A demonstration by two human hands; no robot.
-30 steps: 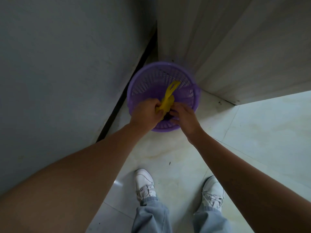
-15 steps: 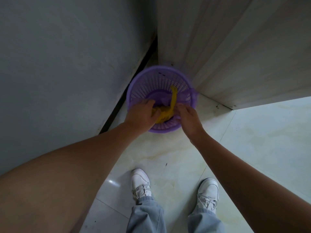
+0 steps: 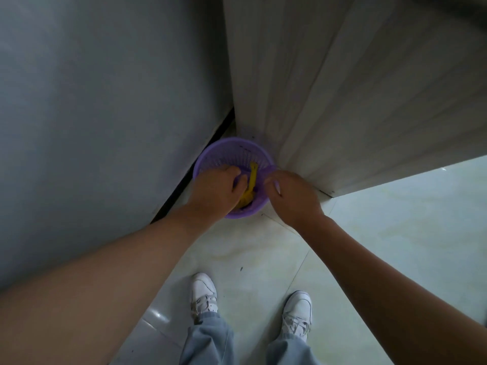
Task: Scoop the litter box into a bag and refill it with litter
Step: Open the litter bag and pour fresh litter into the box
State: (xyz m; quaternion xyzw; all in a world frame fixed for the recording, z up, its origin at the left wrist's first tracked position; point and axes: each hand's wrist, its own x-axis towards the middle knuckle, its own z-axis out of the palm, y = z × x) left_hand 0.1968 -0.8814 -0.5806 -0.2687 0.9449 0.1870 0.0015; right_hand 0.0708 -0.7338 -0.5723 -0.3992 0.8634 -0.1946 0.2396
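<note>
Two hands are down at one container: a round purple mesh basket [image 3: 232,143] on the floor, tucked into the corner btwn a grey wall [image 3: 105,101] and a pale wood-grain panel [image 3: 355,88]. Its far rim nearly touches the panel's foot.

Inside the basket is a yellow piece [image 3: 253,173], thin and crumpled like plastic. It runs from mid-basket down toward the near wall, w/ its lower end bunched under the L thumb. Can't tell if anything else is in there, since the bottom is mostly hidden by the hands.

Left hand [image 3: 214,192] reaches over the near-left rim, fingers curled down into the basket and right against the yellow piece. Can't tell whether it actually grips it.

Right hand [image 3: 293,197] sits at the basket's right rim, fingers curled in w/ thumb and forefinger close together. A bit of purple sticks out at the rim just by the fingertips. Can't tell if it's pinched.

Below, pale glossy floor tiles [image 3: 395,219], two white sneakers [image 3: 204,292] and light-blue trouser legs [image 3: 208,341]; the person stands just short of the basket.
</note>
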